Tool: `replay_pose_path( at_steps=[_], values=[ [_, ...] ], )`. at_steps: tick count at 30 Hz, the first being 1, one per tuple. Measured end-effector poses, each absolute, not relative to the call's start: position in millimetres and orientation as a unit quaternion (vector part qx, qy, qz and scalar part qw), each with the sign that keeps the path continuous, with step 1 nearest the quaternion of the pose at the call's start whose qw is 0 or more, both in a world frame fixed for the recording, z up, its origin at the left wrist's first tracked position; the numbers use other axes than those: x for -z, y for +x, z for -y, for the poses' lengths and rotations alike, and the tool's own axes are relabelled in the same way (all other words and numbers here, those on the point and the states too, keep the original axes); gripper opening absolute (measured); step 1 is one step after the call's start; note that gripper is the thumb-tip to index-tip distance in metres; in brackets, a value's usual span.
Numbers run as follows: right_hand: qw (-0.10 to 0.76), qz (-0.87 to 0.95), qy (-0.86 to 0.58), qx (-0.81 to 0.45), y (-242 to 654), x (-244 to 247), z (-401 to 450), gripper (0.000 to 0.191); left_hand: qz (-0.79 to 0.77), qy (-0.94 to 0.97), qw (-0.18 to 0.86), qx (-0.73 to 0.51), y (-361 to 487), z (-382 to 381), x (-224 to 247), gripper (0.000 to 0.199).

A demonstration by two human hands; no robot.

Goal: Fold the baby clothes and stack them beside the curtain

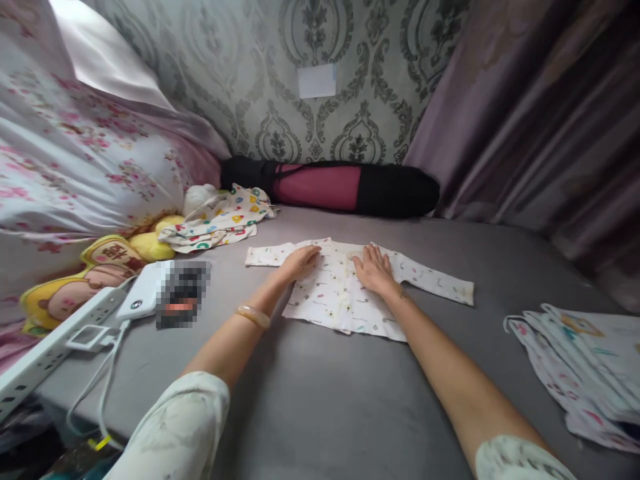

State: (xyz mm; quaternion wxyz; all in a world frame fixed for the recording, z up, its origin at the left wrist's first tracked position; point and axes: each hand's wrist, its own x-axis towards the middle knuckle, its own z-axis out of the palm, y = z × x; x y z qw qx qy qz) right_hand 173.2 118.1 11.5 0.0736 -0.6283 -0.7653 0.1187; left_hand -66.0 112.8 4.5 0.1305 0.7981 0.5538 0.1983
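A small white long-sleeved shirt [345,300] with a scattered print lies spread on the grey sheet, its sleeves stretched out to both sides and a row of fastenings down the front. My left hand [301,261] rests on the shirt's left side near the shoulder, fingers extended. On the right side of its chest, my right hand [374,268] lies flat with the fingers a little spread. Neither hand grips the cloth. A pale bangle [253,316] circles my left wrist.
Folded clothes [585,373] are stacked at right. Colourful patterned clothing [220,220] lies back left, near a yellow plush [107,273]. A white power bank [146,290], power strip [60,340] and cables occupy the left edge. A black and maroon long bag [330,187] lies along the wall.
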Motion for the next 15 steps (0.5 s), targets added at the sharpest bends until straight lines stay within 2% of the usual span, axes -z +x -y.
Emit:
replay_pose_path(
  at_steps=[6,11,15],
  values=[
    [0.049,0.770,-0.632,-0.076,190.9,4.7,-134.3,0.069,-0.621,0.768,0.104,-0.120,-36.9,-121.6,10.3,0.052],
    [0.054,0.769,-0.629,-0.099,190.3,5.9,-138.3,0.068,-0.639,0.757,0.118,-0.074,-33.2,-119.4,8.2,0.061],
    [0.137,0.755,-0.624,-0.146,219.9,-8.4,-150.4,0.060,-0.637,0.757,0.137,-0.046,-33.8,-123.1,-1.6,0.057]
  ],
)
